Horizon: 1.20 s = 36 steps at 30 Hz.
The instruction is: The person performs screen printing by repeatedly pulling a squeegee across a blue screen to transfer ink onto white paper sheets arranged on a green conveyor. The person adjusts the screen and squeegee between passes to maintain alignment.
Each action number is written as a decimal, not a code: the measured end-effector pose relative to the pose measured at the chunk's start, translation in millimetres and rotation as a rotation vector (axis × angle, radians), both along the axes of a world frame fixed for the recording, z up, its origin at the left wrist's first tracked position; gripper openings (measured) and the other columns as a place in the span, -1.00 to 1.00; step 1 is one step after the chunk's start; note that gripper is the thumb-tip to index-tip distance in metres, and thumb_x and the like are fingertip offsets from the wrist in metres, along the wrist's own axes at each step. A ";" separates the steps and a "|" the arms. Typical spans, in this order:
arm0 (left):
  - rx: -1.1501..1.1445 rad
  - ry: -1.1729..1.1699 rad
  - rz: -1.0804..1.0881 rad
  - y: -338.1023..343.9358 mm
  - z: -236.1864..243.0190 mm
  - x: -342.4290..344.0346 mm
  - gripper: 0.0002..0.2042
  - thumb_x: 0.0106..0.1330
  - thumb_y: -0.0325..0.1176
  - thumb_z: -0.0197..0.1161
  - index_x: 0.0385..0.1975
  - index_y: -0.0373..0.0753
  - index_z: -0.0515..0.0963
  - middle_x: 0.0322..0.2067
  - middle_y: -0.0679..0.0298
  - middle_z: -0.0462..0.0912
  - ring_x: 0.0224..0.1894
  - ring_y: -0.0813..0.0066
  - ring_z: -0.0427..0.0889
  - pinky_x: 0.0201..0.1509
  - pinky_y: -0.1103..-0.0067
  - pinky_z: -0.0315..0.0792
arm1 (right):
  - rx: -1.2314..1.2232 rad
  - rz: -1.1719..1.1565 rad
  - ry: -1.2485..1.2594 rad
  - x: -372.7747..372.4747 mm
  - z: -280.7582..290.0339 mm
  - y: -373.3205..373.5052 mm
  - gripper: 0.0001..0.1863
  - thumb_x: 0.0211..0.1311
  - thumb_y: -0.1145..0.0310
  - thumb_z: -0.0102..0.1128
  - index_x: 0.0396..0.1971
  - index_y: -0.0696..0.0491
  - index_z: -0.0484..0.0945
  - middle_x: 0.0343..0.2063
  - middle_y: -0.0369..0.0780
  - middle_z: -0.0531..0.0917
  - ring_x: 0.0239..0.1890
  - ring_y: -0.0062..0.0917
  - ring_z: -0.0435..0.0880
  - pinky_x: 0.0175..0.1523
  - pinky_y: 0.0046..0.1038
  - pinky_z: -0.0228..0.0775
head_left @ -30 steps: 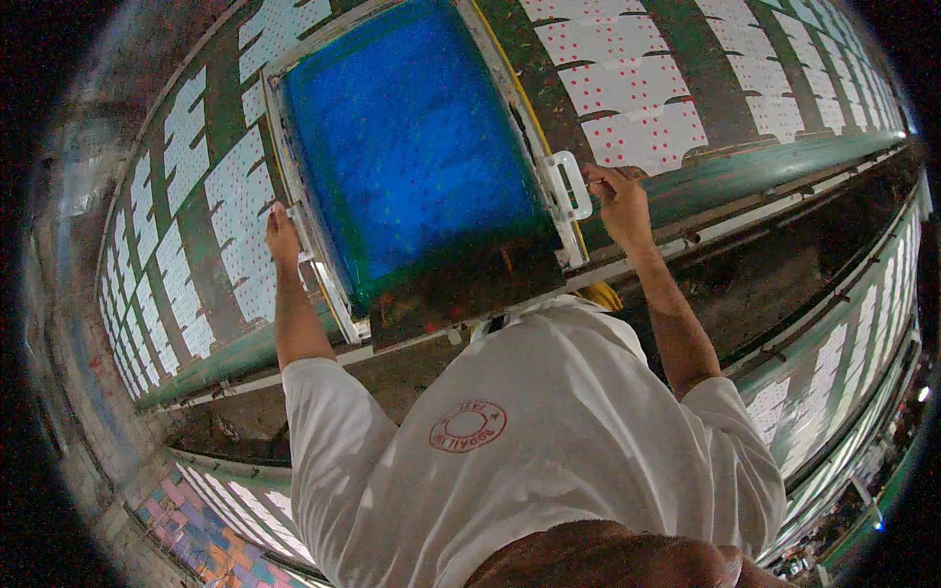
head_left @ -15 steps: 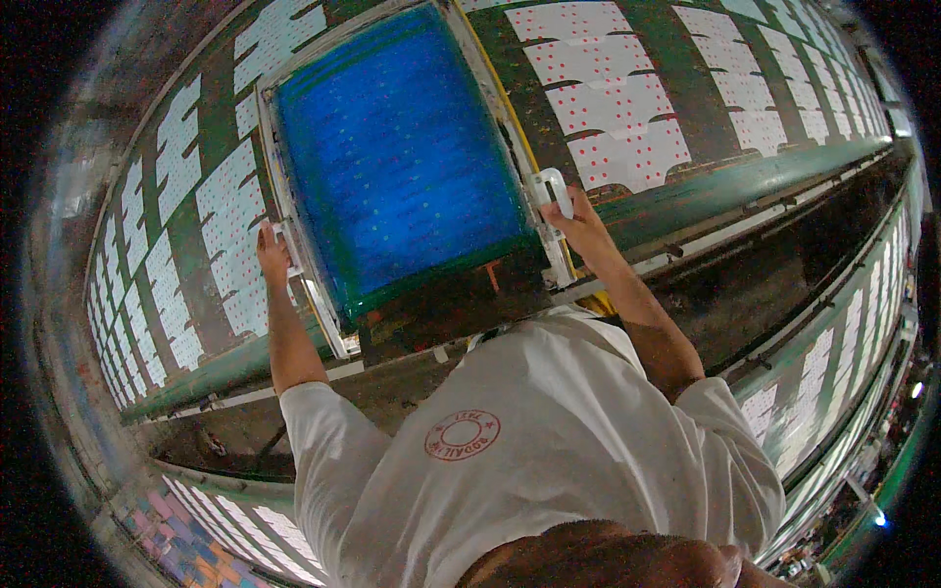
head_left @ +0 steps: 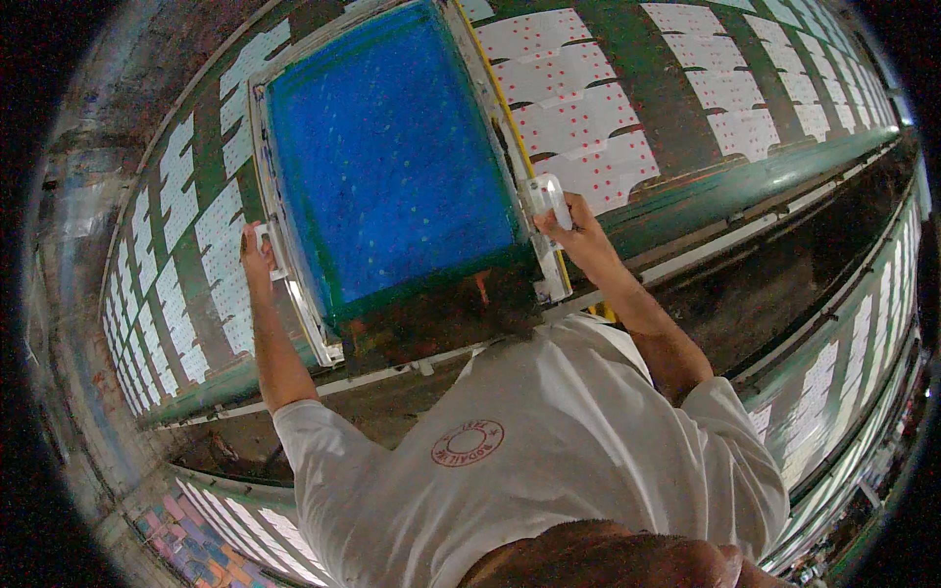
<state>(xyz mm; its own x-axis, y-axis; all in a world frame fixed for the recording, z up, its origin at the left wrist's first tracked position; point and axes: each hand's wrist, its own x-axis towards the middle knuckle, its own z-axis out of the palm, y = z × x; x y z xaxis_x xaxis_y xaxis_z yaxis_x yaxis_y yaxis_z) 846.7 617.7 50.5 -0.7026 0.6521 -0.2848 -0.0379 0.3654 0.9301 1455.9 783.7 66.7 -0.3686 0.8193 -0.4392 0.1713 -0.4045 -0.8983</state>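
Note:
A large screen frame with a blue mesh [head_left: 387, 152] and a dark lower band lies on a long green table. My left hand [head_left: 257, 253] is closed on the white left handle [head_left: 274, 251] of the frame. On the right side, by the yellow rail, my right hand [head_left: 573, 233] grips the other white handle [head_left: 544, 194]. White cut pieces with red dots [head_left: 578, 118] lie in rows to the right of the frame, and more white pieces [head_left: 216, 255] lie to its left.
The long green table [head_left: 691, 181] curves across the view with a rail along its near edge. More tables with white pieces [head_left: 814, 382] run behind me. Colourful patches [head_left: 186, 539] are on the floor at the lower left.
The frame has shifted left in the view with both hands. My right hand, which was beside its handle with fingers loose, has closed on it.

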 end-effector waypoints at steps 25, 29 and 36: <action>0.035 -0.105 0.126 176.2 -40.8 345.2 -0.52 0.44 0.19 0.21 0.16 0.01 0.50 -0.60 0.55 0.27 -0.66 0.78 0.18 -0.66 0.73 0.06 | 0.098 -0.101 -0.237 312.5 -44.0 200.3 -0.11 0.22 0.11 0.50 0.44 0.18 0.27 0.22 -0.09 0.53 0.27 -0.37 0.47 0.41 -0.32 0.18; 0.006 -0.053 0.107 180.1 -46.5 344.3 -0.47 0.41 0.25 0.20 0.15 -0.01 0.49 -0.61 0.51 0.32 -0.68 0.77 0.21 -0.66 0.69 0.10 | 0.104 -0.089 -0.171 316.1 -69.4 206.0 -0.28 0.27 0.17 0.45 0.35 0.13 0.37 0.10 -0.17 0.60 0.16 -0.44 0.54 0.32 -0.34 0.26; -0.139 0.151 0.093 185.0 -68.0 341.5 -0.37 0.34 0.34 0.23 0.07 -0.14 0.54 -0.52 0.41 0.46 -0.60 0.62 0.36 -0.56 0.55 0.28 | 0.139 -0.134 -0.176 317.6 -95.3 209.9 -0.20 0.25 0.17 0.46 0.41 0.13 0.30 0.13 -0.15 0.57 0.21 -0.41 0.51 0.29 -0.33 0.29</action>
